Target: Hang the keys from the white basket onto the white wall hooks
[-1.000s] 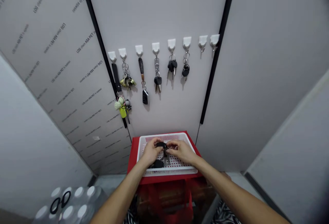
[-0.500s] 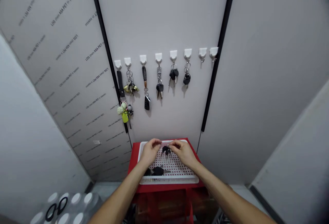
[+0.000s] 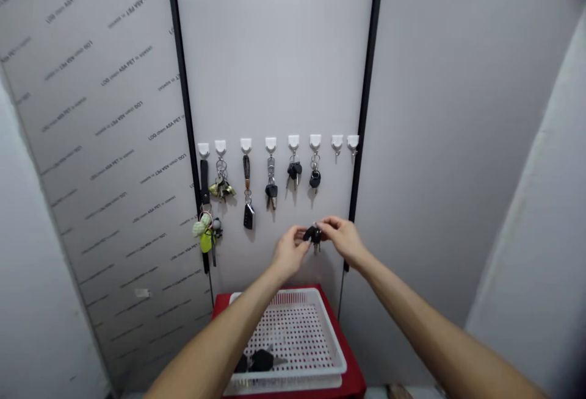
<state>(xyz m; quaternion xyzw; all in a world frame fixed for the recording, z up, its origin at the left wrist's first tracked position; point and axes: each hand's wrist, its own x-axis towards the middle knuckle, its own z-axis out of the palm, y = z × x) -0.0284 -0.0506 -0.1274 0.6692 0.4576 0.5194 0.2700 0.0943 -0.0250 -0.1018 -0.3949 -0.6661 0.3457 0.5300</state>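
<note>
My left hand (image 3: 288, 252) and my right hand (image 3: 342, 238) are raised in front of the wall, both pinched on a bunch of black keys (image 3: 314, 235) held between them. Just above runs a row of white wall hooks (image 3: 270, 143). Several of them carry key bunches (image 3: 271, 190); the two rightmost hooks (image 3: 344, 141) are bare. Below my arms a white perforated tray (image 3: 315, 332) sits on a red stand (image 3: 354, 381), and another black key bunch (image 3: 260, 360) lies in it, partly behind my left forearm.
The leftmost hook holds a black strap with a green and yellow charm (image 3: 205, 234). Black vertical strips (image 3: 366, 82) divide the grey wall panels. A panel with printed film (image 3: 91, 143) angles off to the left; white walls close in on both sides.
Both hands lifted the black keys out of the tray and up toward the hooks. The view tilted so that the hooks now sit lower in the picture.
</note>
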